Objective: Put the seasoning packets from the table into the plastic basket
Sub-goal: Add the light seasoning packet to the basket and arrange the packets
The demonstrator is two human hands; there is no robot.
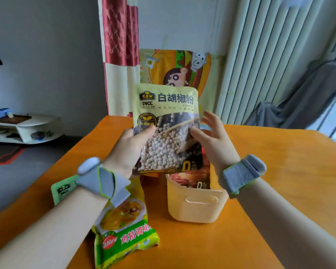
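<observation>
1. Head view: my left hand (124, 150) has its grip clamped on the white pepper packet (166, 123), thumb across the front at the packet's 9 o'clock edge, holding it upright in the air above the orange counter (279, 191).
2. My right hand (211, 136) is at the packet's 3 o'clock side, fingers spread apart; the fingertips (192, 131) touch its edge, but that grip is not closed round it.
3. The plastic basket (194, 202) stands on the counter at 6 o'clock from the held packet, just below it. A dark packet (192, 179) already stands inside, leaning up past the rim.
4. At 7 o'clock from the basket, a yellow-green chicken seasoning packet (124, 233) lies flat on the counter under my left wrist.
5. A pale green packet (63, 189) lies at 9 o'clock, partly hidden by my grey wrist strap (101, 181).
</observation>
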